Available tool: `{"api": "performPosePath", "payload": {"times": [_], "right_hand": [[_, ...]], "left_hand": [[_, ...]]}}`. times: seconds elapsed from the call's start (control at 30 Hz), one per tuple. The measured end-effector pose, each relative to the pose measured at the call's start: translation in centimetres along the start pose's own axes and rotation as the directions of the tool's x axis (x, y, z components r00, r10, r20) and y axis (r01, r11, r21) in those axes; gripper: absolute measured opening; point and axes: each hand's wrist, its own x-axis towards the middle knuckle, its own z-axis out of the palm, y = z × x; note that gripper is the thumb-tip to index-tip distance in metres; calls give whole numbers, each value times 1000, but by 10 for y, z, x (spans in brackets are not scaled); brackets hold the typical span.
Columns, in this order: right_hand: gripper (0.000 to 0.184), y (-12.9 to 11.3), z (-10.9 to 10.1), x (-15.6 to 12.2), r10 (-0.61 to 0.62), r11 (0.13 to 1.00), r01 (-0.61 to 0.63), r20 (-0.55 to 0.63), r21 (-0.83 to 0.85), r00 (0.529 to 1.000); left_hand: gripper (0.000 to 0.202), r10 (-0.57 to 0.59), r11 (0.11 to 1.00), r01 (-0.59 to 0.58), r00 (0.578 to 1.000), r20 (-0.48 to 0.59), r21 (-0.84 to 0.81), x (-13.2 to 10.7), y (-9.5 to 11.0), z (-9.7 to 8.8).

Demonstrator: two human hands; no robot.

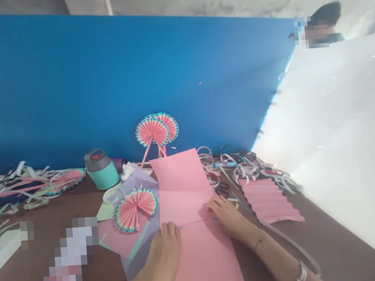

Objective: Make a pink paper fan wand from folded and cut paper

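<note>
A long stretch of pink paper (185, 200) runs away from me on the table, its far end raised. A crosswise edge or seam crosses it between my hands. My left hand (167, 244) has curled fingers closed on the paper's left edge, at the seam. Across from it, my right hand (224, 213) pinches the right edge, its fingertips partly hidden. A round pleated paper fan (136, 210), pink with a blue and cream rim, lies left of the paper on coloured sheets. To the right rests a pleated pink sheet (271, 199).
Two finished-looking fans (152, 132) on sticks stand against the blue partition (74, 80). A teal and grey bottle (102, 170) stands at the back left. Paper strips (245, 170) and dark-handled scissors (222, 189) lie back right. Another person (323, 24) is beyond the white partition.
</note>
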Motion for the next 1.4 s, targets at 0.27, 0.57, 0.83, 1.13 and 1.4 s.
{"api": "performPosePath", "payload": {"times": [0.27,0.57,0.83,1.13,1.4], "right_hand": [[25,-17,-12,1,-90,994,81,-131,-79,987],[20,-30,3,9,-344,920,300,-155,-253,926],[14,-33,3,8,-279,945,262,-70,-195,958],[18,-29,3,5,-119,992,120,-31,33,992],[16,-26,7,5,-47,998,49,-35,50,998]], "left_hand": [[55,33,999,-34,999,27,25,3,-1,-6],[47,68,993,-54,989,131,-108,9,-4,-14],[32,102,966,-69,987,124,-248,17,-10,-18],[31,95,954,-72,993,67,-292,19,-14,-19],[33,74,925,-56,997,34,-376,25,-18,-13]]}}
